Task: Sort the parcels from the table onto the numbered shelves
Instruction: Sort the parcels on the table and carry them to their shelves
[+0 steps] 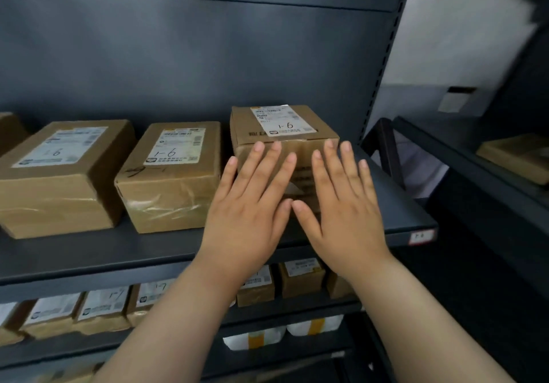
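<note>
A brown cardboard parcel (283, 124) marked "1-6" stands on the dark shelf (166, 246), at the right end of a row. My left hand (252, 204) and my right hand (341, 201) lie flat against its front face, fingers spread and thumbs touching. Neither hand grips it. To its left sit two more "1-6" parcels, one close by (175, 174) and a larger one (62, 174) further left.
A small label tag (421, 236) hangs on the shelf's front edge at the right. The shelf below holds several parcels marked "1-7" (104, 308). White and yellow packages (255, 339) lie lower still. Another rack at the right carries a flat box (517, 157).
</note>
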Demonstrator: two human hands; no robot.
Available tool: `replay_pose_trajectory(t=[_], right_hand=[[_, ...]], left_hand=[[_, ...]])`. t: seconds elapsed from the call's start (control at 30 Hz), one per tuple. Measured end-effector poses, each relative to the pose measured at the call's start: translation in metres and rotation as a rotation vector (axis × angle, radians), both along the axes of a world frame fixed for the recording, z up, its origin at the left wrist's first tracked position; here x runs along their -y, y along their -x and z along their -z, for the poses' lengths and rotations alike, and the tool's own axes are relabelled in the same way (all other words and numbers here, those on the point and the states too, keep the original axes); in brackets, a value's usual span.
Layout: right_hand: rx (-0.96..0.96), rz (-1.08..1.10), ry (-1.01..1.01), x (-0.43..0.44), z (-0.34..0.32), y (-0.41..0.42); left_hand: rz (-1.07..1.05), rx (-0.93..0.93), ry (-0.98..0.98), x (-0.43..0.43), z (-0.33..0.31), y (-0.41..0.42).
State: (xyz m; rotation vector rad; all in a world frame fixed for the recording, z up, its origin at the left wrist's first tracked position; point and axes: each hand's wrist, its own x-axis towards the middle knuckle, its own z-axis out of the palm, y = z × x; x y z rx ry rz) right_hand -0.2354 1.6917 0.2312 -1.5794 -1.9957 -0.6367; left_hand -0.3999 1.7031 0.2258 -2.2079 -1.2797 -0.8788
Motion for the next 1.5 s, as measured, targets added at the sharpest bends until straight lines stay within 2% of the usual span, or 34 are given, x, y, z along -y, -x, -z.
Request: replay_pose_trajectory(t=[0.37,0.67,0.97,1.2,1.5], right_hand=[[-0.111,0.444,0.077,0.122,0.033,0.048],[-0.150,0.937,0.178,0.279,0.039,0.045],[-0.274,1.241,0.285,0.410,0.054,0.046],[-0.427,1.456,0.312,0.547,0.066,0.058],[-0.664,1.782,0.335,0.780,0.080,0.105]], left_hand=[[0.454,-0.075,0.123,0.044,0.019,0.025],[0.905,-0.154,0.188,0.142,0.033,-0.031],[1.237,-0.302,0.254,0.255,0.047,-0.079],[1.469,-0.457,0.243,0.386,0.056,-0.114],[1.794,-0.606,0.299,0.631,0.073,-0.122]])
